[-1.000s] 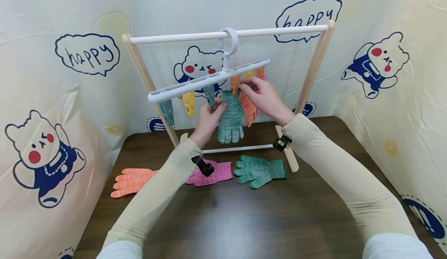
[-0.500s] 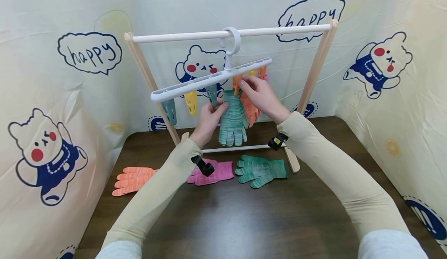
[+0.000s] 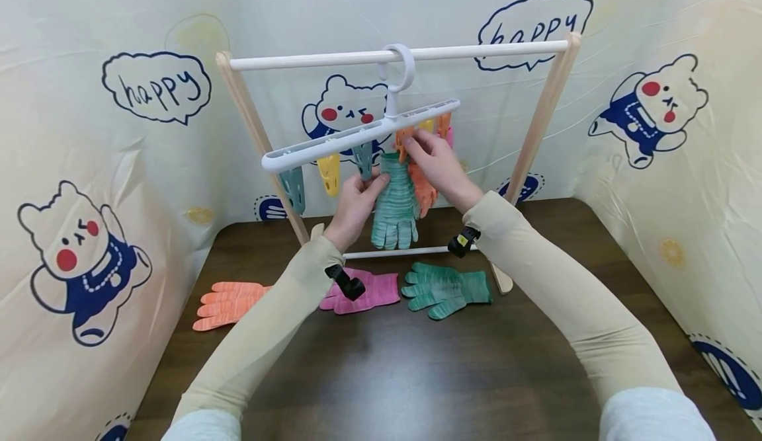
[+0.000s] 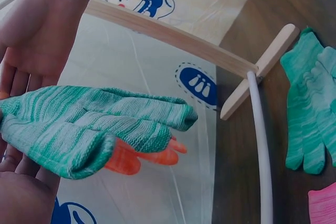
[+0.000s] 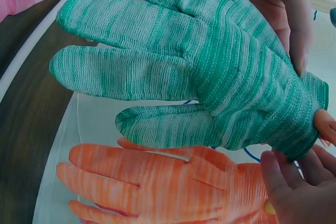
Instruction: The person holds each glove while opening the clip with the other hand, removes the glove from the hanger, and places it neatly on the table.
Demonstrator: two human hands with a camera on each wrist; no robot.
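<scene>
A green striped glove (image 3: 395, 203) hangs fingers down under an orange clip (image 3: 403, 142) on the white clip hanger (image 3: 333, 141). My left hand (image 3: 354, 206) grips its left edge, thumb in front. At the cuff's right corner, my right hand (image 3: 442, 163) pinches the knit beside the clip. The right wrist view shows the orange clip (image 5: 326, 125) tip over the cuff, with my right thumb and fingers (image 5: 273, 174) on the cuff corner. Behind hangs an orange glove (image 5: 157, 182), partly hidden by my right hand in the head view.
The hanger hooks over the white rod of a wooden rack (image 3: 544, 114). Blue-grey clips (image 3: 293, 190) and a yellow clip (image 3: 329, 175) hang on its left half. On the brown table (image 3: 405, 375) lie an orange glove (image 3: 229, 303), a pink glove (image 3: 375, 290) and a green glove (image 3: 448, 290).
My right wrist and forearm have shifted left, and the fingers sit closer over the orange clip and cuff. My left hand keeps its grip. The head view has shifted slightly.
</scene>
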